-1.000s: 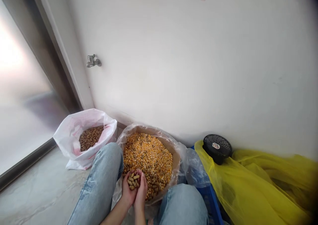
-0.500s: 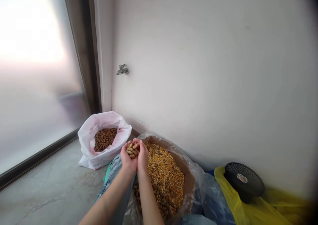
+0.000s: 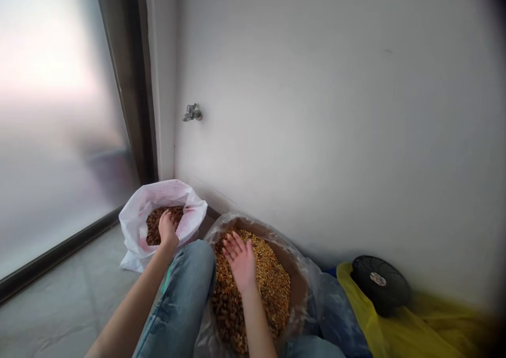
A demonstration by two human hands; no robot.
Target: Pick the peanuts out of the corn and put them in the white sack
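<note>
My left hand [image 3: 168, 229] reaches into the white sack [image 3: 130, 218], just over the brown almond-shaped pieces [image 3: 153, 226] inside it. Its fingers are loosely bent and apart, and nothing shows in them. Above the plastic-lined bag [image 3: 298, 289], my right hand [image 3: 242, 262] is open, palm up, fingers spread, holding nothing. That bag is full of yellow and orange corn kernels [image 3: 272, 273], with darker brown lumps [image 3: 229, 310] gathered at its near left side.
My jeans-clad knee [image 3: 193, 273] rises between the two bags. A black fan-like round object [image 3: 381, 284] lies on yellow plastic [image 3: 363, 316] at the right. A metal tap [image 3: 192, 113] juts from the white wall, and a frosted glass door [image 3: 59, 136] borders the left.
My hands, cupped together around unshelled peanuts before, have come apart and the peanuts are out of them. The left went into the white sack; the right stayed over the corn and opened.
</note>
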